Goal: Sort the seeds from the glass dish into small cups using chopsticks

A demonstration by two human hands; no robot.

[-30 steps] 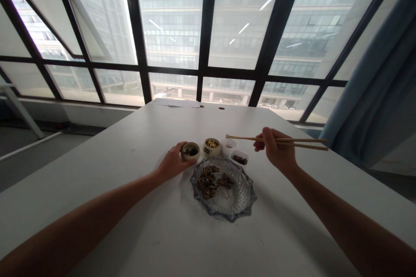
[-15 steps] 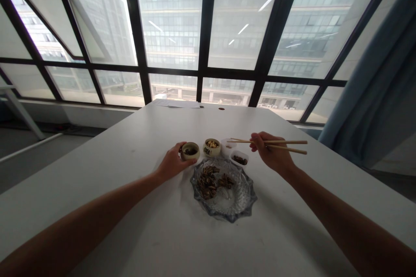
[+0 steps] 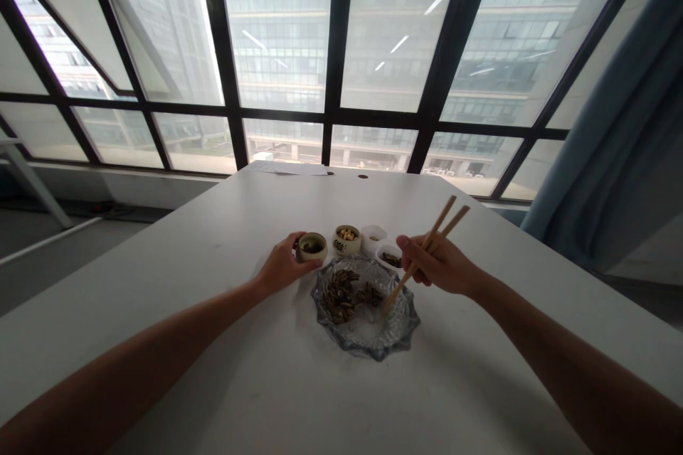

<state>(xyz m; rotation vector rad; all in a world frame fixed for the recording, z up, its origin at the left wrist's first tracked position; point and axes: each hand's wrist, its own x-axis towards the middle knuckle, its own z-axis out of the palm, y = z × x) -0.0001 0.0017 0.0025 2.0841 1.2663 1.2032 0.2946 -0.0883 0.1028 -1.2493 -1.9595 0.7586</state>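
My left hand (image 3: 288, 261) is curved around a small cream cup (image 3: 312, 256) with dark bits inside, thumb at its near side. In my right hand (image 3: 437, 261) is a pair of wooden chopsticks (image 3: 431, 245), tips pointing down into a clear glass bowl (image 3: 373, 345) with a scalloped rim. Dark brown striped pieces (image 3: 340, 295) lie in the bowl's left and middle; their kind is unclear. Behind the bowl stand another cream cup (image 3: 346, 245) with yellowish pieces, a white dish (image 3: 373, 247) holding little, and a second white dish (image 3: 388, 256) with dark pieces.
The things stand on a white table (image 3: 256, 384). Sheets of paper (image 3: 288, 168) lie at its far edge, near two round holes. Beyond are large framed windows, with a blue curtain (image 3: 597, 149) on the right.
My right hand has turned the chopsticks from level to steeply slanted, bringing their tips down into the glass bowl. My left hand stays on the cup.
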